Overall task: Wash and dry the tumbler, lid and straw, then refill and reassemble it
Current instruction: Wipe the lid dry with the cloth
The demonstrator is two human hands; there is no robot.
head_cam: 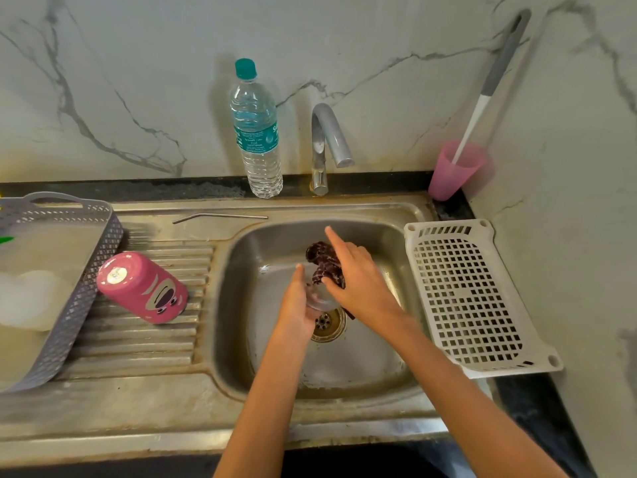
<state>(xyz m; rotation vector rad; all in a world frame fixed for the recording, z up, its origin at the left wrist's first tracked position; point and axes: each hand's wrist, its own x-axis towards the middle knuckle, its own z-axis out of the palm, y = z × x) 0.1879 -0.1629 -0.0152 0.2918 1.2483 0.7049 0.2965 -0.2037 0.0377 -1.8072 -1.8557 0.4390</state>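
Over the steel sink basin (365,367) my left hand (297,298) grips a clear lid (319,299), mostly hidden between both hands. My right hand (358,277) holds a dark patterned cloth (325,262) against the lid, with the index finger stretched out. The pink tumbler (143,288) stands upside down on the ribbed drainboard at the left. A metal straw (220,217) lies on the sink's back ledge. A water bottle (256,132) with a teal cap stands upright next to the tap (327,139).
A grey perforated basket (86,270) sits at the far left with pale items inside. A white slotted tray (472,291) lies right of the basin. A pink cup (455,170) holding a long-handled brush (496,74) stands in the back right corner.
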